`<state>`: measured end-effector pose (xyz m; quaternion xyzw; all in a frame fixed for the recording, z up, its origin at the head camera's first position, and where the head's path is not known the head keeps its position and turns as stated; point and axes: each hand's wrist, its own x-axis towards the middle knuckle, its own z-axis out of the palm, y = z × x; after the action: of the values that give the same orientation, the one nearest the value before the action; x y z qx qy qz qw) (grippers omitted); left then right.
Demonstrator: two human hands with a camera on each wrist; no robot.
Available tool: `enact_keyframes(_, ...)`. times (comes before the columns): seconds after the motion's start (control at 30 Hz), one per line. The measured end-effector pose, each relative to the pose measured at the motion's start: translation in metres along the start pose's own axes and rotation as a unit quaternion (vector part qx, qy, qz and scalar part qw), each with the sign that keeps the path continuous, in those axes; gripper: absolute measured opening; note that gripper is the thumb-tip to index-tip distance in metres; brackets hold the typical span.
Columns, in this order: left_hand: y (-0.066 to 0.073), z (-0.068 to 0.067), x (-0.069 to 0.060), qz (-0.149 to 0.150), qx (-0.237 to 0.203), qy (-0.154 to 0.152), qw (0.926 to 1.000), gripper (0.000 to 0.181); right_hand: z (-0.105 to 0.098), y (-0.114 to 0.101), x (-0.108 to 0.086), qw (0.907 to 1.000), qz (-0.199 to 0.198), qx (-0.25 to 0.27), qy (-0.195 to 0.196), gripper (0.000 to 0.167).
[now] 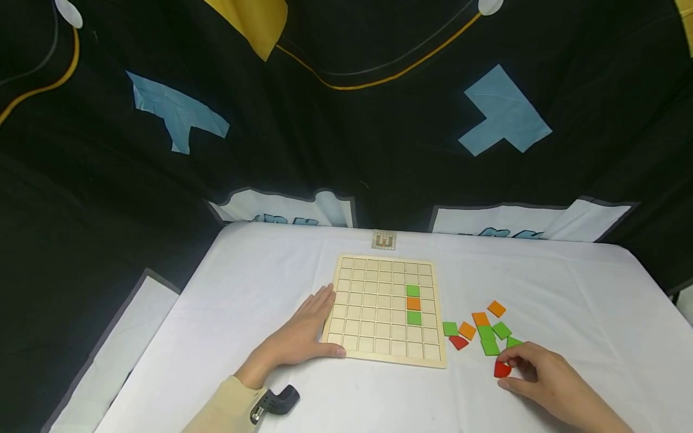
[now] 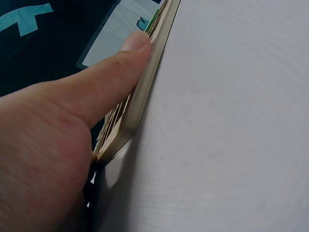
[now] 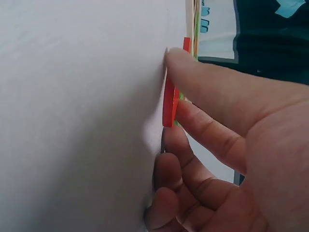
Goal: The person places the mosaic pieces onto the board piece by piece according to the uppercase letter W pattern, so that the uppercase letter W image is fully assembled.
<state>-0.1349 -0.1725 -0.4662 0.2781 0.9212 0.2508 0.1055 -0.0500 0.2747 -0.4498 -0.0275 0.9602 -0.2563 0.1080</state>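
Note:
In the head view a light wooden grid board (image 1: pixel 373 307) lies on the white table, with two green square tiles and an orange tile (image 1: pixel 413 304) between them in one column. My left hand (image 1: pixel 305 334) rests at its left side, fingers straight along the edge and thumb on the near corner; the left wrist view shows the thumb (image 2: pixel 116 72) against the board's side (image 2: pixel 145 92). Right of the board, my right hand (image 1: pixel 544 379) pinches a red tile with a rounded edge (image 1: pixel 502 369) between thumb and finger, low at the tabletop. The right wrist view shows this red tile (image 3: pixel 169 101) edge-on.
Loose green tiles (image 1: pixel 489 347), orange tiles (image 1: pixel 496 308) and another red tile (image 1: pixel 458 342) lie between the board and my right hand. A small patterned card (image 1: pixel 384 240) lies beyond the board. A black curtain (image 1: pixel 346 150) hangs behind the table (image 1: pixel 216 288).

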Motion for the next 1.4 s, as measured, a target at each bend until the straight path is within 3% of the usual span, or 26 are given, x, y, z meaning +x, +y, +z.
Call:
enact_keyframes(0.57, 0.000, 0.001, 0.002, 0.005, 0.004, 0.002, 1.0000, 0.121, -0.001, -0.003, -0.001, 0.9996, -0.027, -0.005, -0.006, 0.035)
enact_keyframes(0.87, 0.000, 0.001, 0.002, 0.005, 0.006, 0.003, 1.0000, 0.121, -0.005, -0.013, 0.004, 0.9990, -0.040, -0.013, 0.017, 0.031)
enact_keyframes(1.17, -0.001, 0.001, 0.000, -0.001, 0.002, 0.004, 1.0000, 0.122, -0.006, -0.027, 0.016, 0.9941, -0.095, -0.006, 0.053, 0.024)
enact_keyframes(1.4, 0.000, 0.001, 0.000, -0.004, 0.001, -0.001, 1.0000, 0.122, -0.006, -0.039, 0.024, 0.9901, -0.128, 0.009, 0.057, 0.023)
